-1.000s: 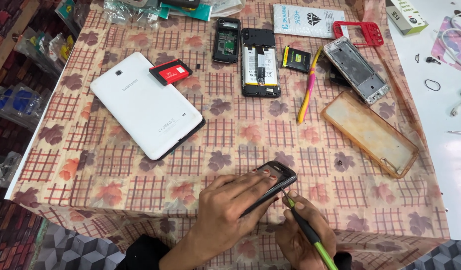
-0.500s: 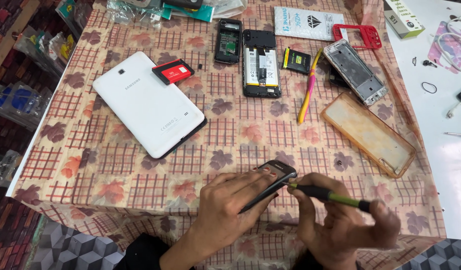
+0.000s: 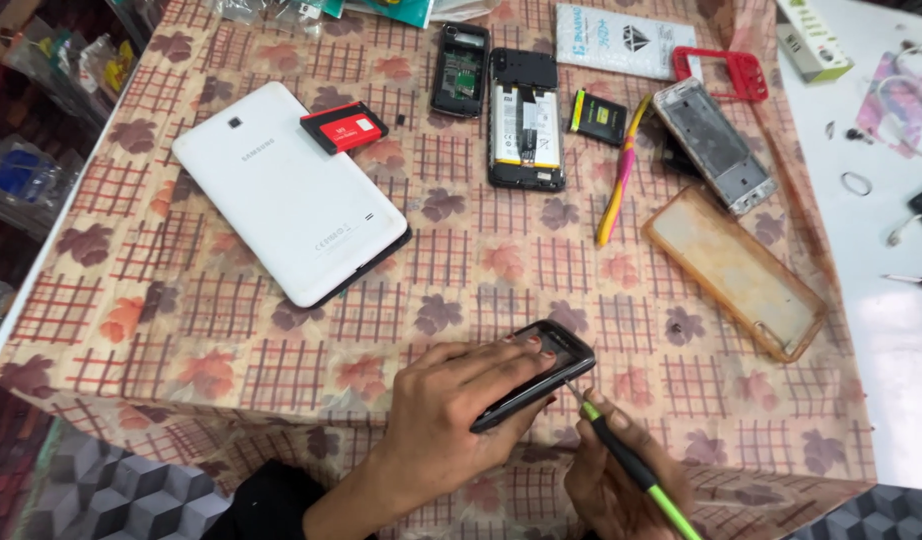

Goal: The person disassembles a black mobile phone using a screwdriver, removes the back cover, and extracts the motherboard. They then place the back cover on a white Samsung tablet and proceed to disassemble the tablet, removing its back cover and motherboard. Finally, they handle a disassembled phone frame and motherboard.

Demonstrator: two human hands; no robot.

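While left hand (image 3: 451, 410) pins small black phone (image 3: 536, 372) on desk (image 3: 231, 350), I log right hand (image 3: 621, 485) gripping green-black screwdriver (image 3: 636, 470) (tip at phone edge); next: steady, precise tip seating.

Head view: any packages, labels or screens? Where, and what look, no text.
Flat packet: top centre, pale grey-blue rectangle with a dark diamond emblem.
Small box: top right on the white surface, white with green edge.
Battery label: on the white tablet's corner, red and black.
No lit screens.
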